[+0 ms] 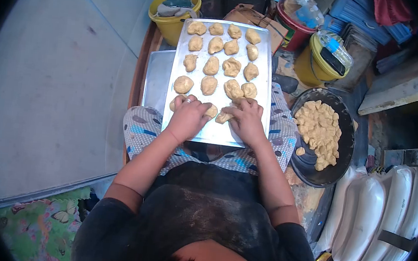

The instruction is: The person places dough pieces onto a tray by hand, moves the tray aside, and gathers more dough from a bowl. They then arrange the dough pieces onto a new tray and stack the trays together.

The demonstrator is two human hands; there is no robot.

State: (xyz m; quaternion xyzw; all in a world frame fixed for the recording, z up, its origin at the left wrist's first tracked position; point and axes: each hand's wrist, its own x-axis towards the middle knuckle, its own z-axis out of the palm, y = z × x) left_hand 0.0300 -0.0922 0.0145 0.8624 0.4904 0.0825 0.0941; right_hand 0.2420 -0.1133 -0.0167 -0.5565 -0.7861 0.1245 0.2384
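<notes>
A silver metal tray [215,131] rests across my lap, with rows of light brown dough pieces [209,86] on it. At the lower left of the tray, my left hand [191,117] has its fingers curled over dough in the nearest row. My right hand [246,118] lies to the right of it, fingers bent around a small dough piece [223,117] in the same row. The undersides of both hands and part of that row are hidden.
To the right, a black basin [320,177] holds many dough chunks. Yellow buckets [174,27] and a red bucket [297,35] stand beyond the tray. Filled white bags [366,219] stand at the lower right. A pale wall panel [58,87] is on the left.
</notes>
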